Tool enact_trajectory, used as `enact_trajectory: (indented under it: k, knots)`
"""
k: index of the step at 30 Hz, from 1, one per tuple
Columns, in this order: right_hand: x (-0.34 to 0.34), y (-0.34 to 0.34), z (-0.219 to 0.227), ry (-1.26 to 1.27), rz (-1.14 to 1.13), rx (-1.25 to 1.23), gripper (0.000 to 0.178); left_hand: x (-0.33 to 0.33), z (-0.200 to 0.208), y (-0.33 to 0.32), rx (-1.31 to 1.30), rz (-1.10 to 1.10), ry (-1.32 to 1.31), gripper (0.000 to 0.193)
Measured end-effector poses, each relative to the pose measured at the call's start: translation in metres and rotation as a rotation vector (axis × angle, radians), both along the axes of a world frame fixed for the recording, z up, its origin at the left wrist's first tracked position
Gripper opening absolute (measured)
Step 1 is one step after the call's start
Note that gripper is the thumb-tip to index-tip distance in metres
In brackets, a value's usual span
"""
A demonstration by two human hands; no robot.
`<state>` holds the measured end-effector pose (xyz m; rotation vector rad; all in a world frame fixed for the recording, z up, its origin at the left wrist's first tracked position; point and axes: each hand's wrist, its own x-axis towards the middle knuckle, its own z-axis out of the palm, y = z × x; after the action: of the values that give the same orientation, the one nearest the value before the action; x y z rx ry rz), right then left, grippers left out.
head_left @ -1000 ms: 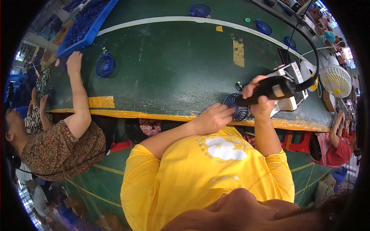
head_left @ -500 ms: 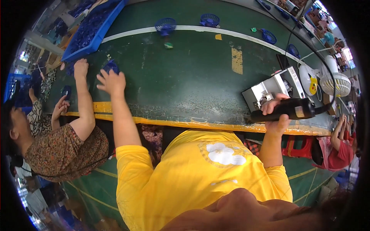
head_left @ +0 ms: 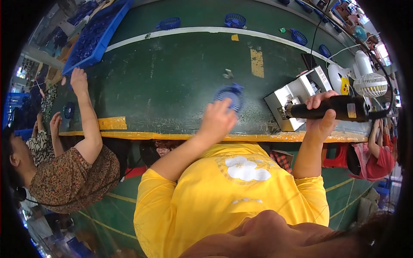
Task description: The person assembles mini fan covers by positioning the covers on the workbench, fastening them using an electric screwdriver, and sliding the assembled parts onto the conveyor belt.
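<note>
Blue plastic fan cage: where was it found, and how was it held?

It was in front of me, on or just above the green worktable, left of the boxy silver-grey feeder and apart from it. My left hand was at its near side, fingers partly bent. Blur prevented a finding on whether they pinched the rim or merely touched it.

And the right hand?

Closed around the barrel of a black electric screwdriver, fingers on the far side, thumb on the near. Its nose pointed left at the feeder's front; whether they touched, I could not tell.

How did you rate the cage for handling?

In my judgement: light, stiff overall, with slight give in the thin slats. Its surface appeared smooth, but the openings offered fingertips some purchase. A hard squeeze risked cracking a slat, so I considered the outer rim the sound place to take hold, clear of the small projection at its far right.

Edges and room?

The yellow-taped edge ran close to my body, and my left forearm crossed it. The feeder limited travel to the right. A small pale piece, unidentified, lay just beyond the cage. I noted the widest room leftward, as far as a co-worker's forearm.
</note>
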<state>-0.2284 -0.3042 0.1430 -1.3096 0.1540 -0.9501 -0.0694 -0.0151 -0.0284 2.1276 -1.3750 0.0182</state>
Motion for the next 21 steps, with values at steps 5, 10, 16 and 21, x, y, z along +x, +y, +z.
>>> enact_trajectory:
  k: [5,10,16,21]
  knots:
    - [0.001,0.018,-0.032,0.005,0.097,0.057,0.084,-0.033,-0.012,-0.023,-0.108,-0.134,0.059,0.021]
    - [0.005,0.051,-0.076,-0.007,0.190,0.070,0.089,-0.041,-0.017,-0.025,-0.141,-0.230,0.108,0.022]
    - [0.030,0.076,-0.083,0.053,0.239,0.076,0.085,-0.036,-0.019,-0.027,-0.141,-0.233,0.138,0.023]
    - [0.045,0.068,-0.094,0.040,0.381,0.142,0.076,-0.027,-0.013,-0.032,-0.138,-0.242,0.139,0.022]
